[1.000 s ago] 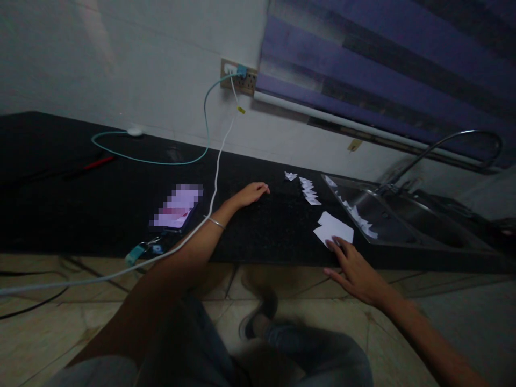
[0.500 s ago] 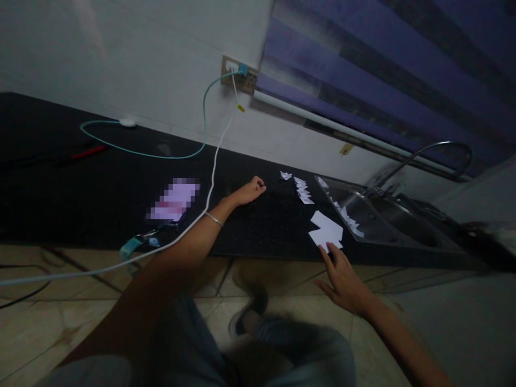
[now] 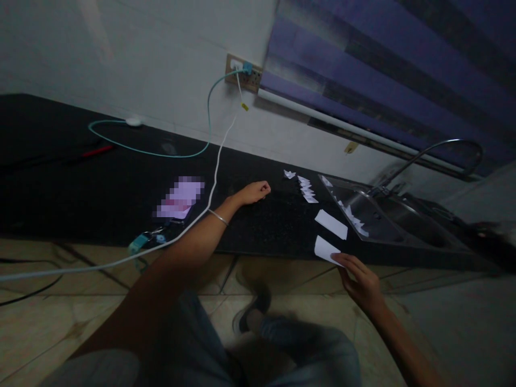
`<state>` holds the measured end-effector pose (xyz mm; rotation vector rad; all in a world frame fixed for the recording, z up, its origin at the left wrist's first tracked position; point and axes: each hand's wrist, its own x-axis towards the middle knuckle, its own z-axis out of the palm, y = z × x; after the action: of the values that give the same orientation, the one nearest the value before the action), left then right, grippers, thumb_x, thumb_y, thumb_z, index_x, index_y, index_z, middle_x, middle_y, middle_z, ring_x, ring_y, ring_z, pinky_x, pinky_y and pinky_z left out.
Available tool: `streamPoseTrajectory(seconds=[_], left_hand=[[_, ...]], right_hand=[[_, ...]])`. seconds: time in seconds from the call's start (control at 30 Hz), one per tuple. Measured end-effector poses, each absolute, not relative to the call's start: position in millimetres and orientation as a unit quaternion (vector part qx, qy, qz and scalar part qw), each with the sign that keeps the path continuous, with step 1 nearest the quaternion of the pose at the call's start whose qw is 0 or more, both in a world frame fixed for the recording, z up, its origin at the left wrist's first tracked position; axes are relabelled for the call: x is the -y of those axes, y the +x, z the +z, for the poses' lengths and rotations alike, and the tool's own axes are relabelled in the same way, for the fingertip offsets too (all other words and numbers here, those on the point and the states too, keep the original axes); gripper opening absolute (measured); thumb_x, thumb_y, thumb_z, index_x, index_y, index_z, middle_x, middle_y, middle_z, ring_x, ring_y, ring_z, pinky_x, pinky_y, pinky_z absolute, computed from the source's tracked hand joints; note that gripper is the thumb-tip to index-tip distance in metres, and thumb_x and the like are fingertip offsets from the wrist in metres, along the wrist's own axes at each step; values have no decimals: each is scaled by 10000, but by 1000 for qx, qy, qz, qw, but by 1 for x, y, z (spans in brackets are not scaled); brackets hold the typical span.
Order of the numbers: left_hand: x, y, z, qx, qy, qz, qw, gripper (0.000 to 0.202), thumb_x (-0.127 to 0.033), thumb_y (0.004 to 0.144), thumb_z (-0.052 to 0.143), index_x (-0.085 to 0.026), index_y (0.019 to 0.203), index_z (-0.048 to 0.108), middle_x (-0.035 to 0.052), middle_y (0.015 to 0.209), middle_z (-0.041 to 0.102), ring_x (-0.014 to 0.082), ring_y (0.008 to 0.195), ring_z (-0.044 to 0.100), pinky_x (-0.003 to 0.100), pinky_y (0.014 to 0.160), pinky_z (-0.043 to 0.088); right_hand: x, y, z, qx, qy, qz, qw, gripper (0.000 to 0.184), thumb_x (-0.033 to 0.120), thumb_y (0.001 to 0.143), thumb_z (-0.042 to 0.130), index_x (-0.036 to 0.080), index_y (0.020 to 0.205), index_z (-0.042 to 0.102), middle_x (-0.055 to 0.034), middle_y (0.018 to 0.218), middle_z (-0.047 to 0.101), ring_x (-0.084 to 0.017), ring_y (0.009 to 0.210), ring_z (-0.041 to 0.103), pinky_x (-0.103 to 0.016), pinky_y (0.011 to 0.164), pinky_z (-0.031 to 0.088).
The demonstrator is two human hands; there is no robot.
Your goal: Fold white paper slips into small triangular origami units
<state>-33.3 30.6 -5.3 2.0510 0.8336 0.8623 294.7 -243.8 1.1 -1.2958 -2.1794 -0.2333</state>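
My right hand (image 3: pixel 360 279) pinches a white paper sheet (image 3: pixel 324 249) at the front edge of the black counter (image 3: pixel 80 188), lifting it off toward me. A second white sheet (image 3: pixel 331 223) lies flat on the counter just behind it. My left hand (image 3: pixel 256 192) rests on the counter with its fingers curled into a loose fist, nothing visible in it. A row of small folded paper pieces (image 3: pixel 306 189) lies to the right of that hand, near the sink.
A steel sink (image 3: pixel 403 226) with a curved tap (image 3: pixel 443 156) sits at the right. A phone (image 3: pixel 180 198) lies left of my arm, with a white cable (image 3: pixel 213 177) and a teal cable (image 3: pixel 161 153) running to a wall socket (image 3: pixel 242 72). Keys (image 3: pixel 147 239) hang over the edge.
My right hand has closed on the front sheet and drawn it off the stack toward the counter edge, leaving the other sheet behind. My left hand's fingers have curled in.
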Motion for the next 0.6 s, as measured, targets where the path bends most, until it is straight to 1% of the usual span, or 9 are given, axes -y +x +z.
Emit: streamPoseTrajectory(seconds=[0.13,0.17,0.23,0.3,0.37,0.43,0.5,0.53,0.6], left_hand=[[-34,-33,-6,-307,808,326,384,219,-337,910,489,-147,914,597,31,751,605,129,651,537,245,607,384],[-35,-32,-6,-298,809,324,389,244,-358,919,479,-146,909,602,29,744,602,124,633,528,243,598,382],[-38,-32,-6,-283,805,323,410,307,-399,939,444,-146,884,608,22,717,589,115,589,502,241,574,377],[-40,-31,-6,-273,788,327,444,380,-438,959,395,-142,861,612,23,689,580,109,556,484,242,563,379],[-42,-31,-5,-268,763,335,483,475,-489,977,324,-139,846,617,36,675,583,107,540,484,244,554,380],[-44,-32,-4,-274,736,333,522,578,-559,976,252,-139,837,624,57,677,593,107,525,489,241,518,352],[-45,-33,-2,-289,715,331,543,666,-635,952,197,-144,843,632,76,685,604,113,512,494,243,472,298],[-45,-33,-1,-297,712,333,542,702,-667,937,176,-146,855,639,85,694,611,119,515,501,246,460,278],[-45,-33,0,-309,730,336,509,776,-711,912,114,-154,880,653,101,708,627,139,537,525,259,460,285]], right_hand=[[226,268,27,722,-563,-34,401,128,263,832,673,238,943,731,-72,924,743,-257,840,709,-422,787,583],[217,259,31,680,-587,-6,439,136,307,806,706,221,906,737,-66,879,744,-253,796,707,-406,741,584],[195,239,35,606,-608,73,508,236,380,722,777,189,855,738,-53,787,740,-239,693,694,-369,636,573],[166,218,33,566,-589,160,554,290,405,663,814,176,824,737,-45,757,738,-221,666,682,-340,610,554],[135,198,27,526,-549,251,600,303,405,637,828,172,803,727,-39,754,739,-200,653,673,-324,615,539],[104,182,19,493,-522,313,622,315,390,587,855,165,758,715,-23,698,718,-175,601,644,-311,603,519],[78,169,12,479,-518,332,626,310,399,565,857,162,681,693,5,602,664,-149,537,590,-291,555,484],[68,164,9,480,-521,342,617,315,404,557,858,162,660,684,14,574,641,-141,516,567,-286,538,469],[52,157,4,487,-524,364,597,333,420,550,857,163,627,660,17,566,623,-135,509,547,-281,523,453]])
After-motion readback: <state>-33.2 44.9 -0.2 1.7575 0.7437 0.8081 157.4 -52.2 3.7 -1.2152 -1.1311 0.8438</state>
